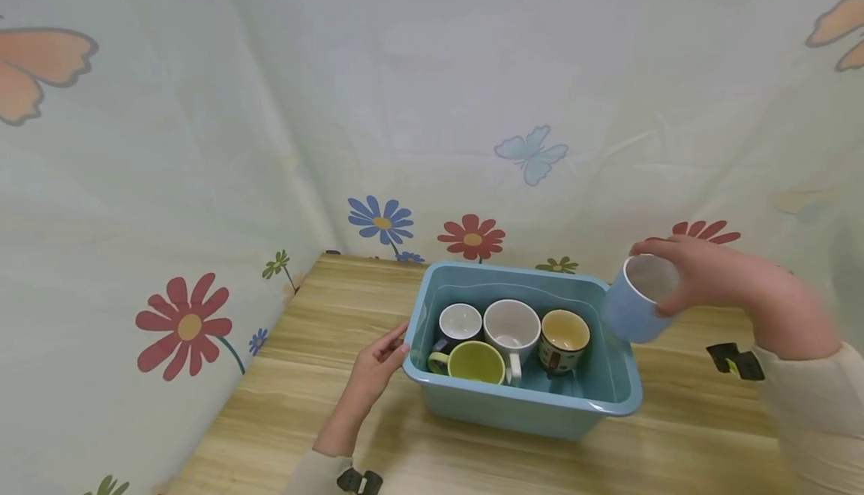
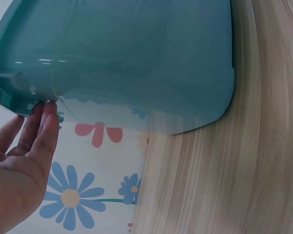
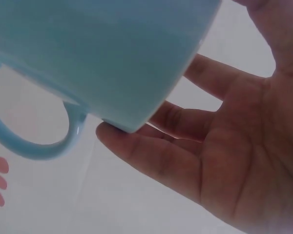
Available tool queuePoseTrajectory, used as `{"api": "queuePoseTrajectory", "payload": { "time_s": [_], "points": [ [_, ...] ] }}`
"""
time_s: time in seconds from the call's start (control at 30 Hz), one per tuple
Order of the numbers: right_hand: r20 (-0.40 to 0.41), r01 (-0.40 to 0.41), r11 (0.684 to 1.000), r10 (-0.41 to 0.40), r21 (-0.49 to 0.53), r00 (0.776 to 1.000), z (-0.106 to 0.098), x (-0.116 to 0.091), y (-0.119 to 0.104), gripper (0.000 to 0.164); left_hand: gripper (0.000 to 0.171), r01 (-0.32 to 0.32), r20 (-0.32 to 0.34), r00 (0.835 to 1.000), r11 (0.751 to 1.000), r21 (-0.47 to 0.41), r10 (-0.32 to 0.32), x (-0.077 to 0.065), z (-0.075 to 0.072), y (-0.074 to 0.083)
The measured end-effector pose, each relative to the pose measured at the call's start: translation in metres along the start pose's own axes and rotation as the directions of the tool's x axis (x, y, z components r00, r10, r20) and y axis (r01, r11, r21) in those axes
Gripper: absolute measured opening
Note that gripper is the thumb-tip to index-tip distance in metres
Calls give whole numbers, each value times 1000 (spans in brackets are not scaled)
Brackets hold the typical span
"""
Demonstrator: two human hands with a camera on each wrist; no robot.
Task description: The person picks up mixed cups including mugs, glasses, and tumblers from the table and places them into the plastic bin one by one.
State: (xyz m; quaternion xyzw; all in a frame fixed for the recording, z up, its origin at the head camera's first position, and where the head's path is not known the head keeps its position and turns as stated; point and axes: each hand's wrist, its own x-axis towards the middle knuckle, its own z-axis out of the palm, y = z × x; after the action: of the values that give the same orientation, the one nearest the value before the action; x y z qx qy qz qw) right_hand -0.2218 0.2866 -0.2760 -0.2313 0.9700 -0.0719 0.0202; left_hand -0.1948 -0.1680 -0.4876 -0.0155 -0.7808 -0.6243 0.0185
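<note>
My right hand point(image 1: 715, 274) grips a light blue mug point(image 1: 634, 307) by its rim, tilted over the right end of a blue plastic tub point(image 1: 499, 401). In the right wrist view the mug's handle point(image 3: 39, 148) points away from the fingers. At the tub's left end my left hand point(image 1: 378, 364) holds the rim, its fingers point(image 2: 41, 134) tucked under the lip. Inside the tub stand a white mug point(image 1: 511, 322), a yellow-green mug point(image 1: 475, 362), a dark mug with a white inside point(image 1: 461, 322), and a patterned cup with a yellow inside point(image 1: 565, 334).
The tub stands on a wood-grain table point(image 1: 310, 330). Behind and to the left hangs a pale curtain point(image 1: 405, 105) printed with flowers and butterflies. Dark straps point(image 1: 736, 361) show near both wrists.
</note>
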Motion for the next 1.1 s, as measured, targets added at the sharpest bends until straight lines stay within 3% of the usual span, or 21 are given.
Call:
{"api": "queuePoseTrajectory", "payload": {
  "time_s": [0.67, 0.87, 1.1],
  "points": [
    [57, -63, 997, 61, 38, 996, -4, 8, -28, 82, 46, 6, 7, 1000, 1000, -17, -6, -2, -1, 0],
    [79, -57, 995, 50, 84, 996, -1, 12, -36, 80, 46, 3, 7, 1000, 1000, -19, -3, -2, -2, 0],
    [98, -48, 996, 41, 70, 994, 3, 19, -47, 81, 46, 1, 5, 1000, 1000, -18, -1, -1, -2, 0]
  ]
}}
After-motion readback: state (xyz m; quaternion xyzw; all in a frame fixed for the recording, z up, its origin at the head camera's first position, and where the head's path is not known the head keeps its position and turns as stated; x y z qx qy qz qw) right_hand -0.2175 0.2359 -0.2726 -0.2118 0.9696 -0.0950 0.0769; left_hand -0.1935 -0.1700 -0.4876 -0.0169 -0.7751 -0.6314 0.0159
